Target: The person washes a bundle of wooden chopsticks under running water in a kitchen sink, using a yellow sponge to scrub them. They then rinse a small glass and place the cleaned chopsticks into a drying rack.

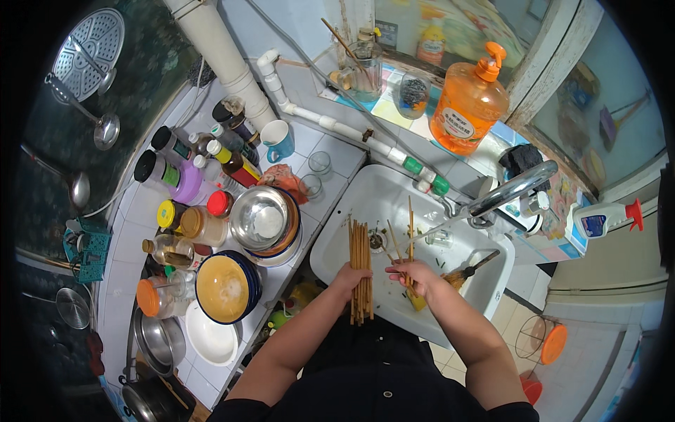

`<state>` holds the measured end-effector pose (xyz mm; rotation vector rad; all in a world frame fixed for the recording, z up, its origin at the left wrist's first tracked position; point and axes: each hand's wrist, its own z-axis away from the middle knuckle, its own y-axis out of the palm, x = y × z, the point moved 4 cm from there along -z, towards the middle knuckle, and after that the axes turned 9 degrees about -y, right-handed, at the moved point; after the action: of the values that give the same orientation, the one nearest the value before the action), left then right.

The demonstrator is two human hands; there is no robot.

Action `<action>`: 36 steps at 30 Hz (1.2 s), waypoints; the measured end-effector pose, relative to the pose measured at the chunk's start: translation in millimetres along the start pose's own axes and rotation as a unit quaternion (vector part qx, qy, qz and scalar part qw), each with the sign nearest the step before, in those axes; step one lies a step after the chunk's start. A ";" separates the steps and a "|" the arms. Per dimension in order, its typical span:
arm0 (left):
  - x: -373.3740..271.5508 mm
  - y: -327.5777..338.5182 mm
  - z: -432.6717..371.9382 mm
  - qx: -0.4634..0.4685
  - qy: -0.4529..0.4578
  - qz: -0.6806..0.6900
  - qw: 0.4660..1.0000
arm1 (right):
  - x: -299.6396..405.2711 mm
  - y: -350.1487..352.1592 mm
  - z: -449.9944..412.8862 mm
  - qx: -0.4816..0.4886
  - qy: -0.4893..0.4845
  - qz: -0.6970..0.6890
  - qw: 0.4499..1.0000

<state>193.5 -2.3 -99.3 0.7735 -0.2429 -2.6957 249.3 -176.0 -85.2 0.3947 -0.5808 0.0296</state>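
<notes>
A thick bundle of wooden chopsticks (360, 242) is gripped in my left hand (345, 280), over the near left side of the white sink (329, 248). Several loose chopsticks (411, 224) spread apart between the fingers of my right hand (420, 275), over the middle of the basin. From the chrome faucet (509, 191), a thin stream of water runs toward these chopsticks. Beneath my right hand a yellow sponge (417, 301) partly shows. A small clear glass (439, 238) lies in the basin near green scraps. The drain (376, 240) sits between the two groups of chopsticks.
A short-handled brush (468, 272) rests at the sink's right side. On the left counter stand stacked yellow bowls (222, 287), a steel bowl (259, 217) and several bottles and jars. An orange detergent bottle (466, 108) and a spray bottle (601, 219) stand on the ledge.
</notes>
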 end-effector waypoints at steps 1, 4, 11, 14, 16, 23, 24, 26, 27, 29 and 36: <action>-0.9 1.4 1.3 0.010 -0.003 0.003 1.000 | 0.8 -4.7 0.6 0.001 0.007 0.008 1.000; 3.3 0.6 -5.1 0.024 -0.001 0.010 1.000 | 10.1 -5.4 13.9 0.006 0.025 0.037 0.999; 4.6 -6.2 -0.8 0.004 -0.003 0.023 1.000 | 31.1 12.2 41.2 0.054 0.022 0.039 0.998; 3.5 -9.2 4.8 -0.007 -0.010 0.034 0.999 | 36.1 16.0 49.9 0.070 0.021 0.022 0.997; 4.1 -12.5 4.9 -0.002 -0.023 0.031 0.999 | 38.1 14.7 54.1 0.075 0.025 0.004 0.997; 5.4 -5.7 10.4 0.025 -0.047 0.022 0.998 | 40.9 29.3 42.3 0.061 -0.032 0.156 0.985; 5.4 -5.5 10.5 0.030 -0.045 0.023 0.998 | 43.7 36.5 36.6 0.053 -0.047 0.203 0.977; 6.3 -6.8 10.0 0.040 -0.042 0.030 0.998 | 44.9 43.4 17.9 0.054 -0.090 0.336 0.936; 7.8 -8.2 8.4 0.046 -0.042 0.039 0.997 | 43.4 47.4 9.4 0.054 -0.110 0.401 0.908; 5.4 -6.3 11.6 0.048 -0.047 0.051 0.996 | 44.3 59.7 6.3 -0.025 -0.302 0.578 0.758; -14.2 9.4 30.7 0.087 0.010 0.085 0.993 | 41.3 52.0 -5.1 -0.085 -0.257 0.576 0.772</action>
<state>190.7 -3.8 -64.3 0.7890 -0.5206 -2.5288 279.4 -129.5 -48.3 -0.2045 -1.2965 1.0815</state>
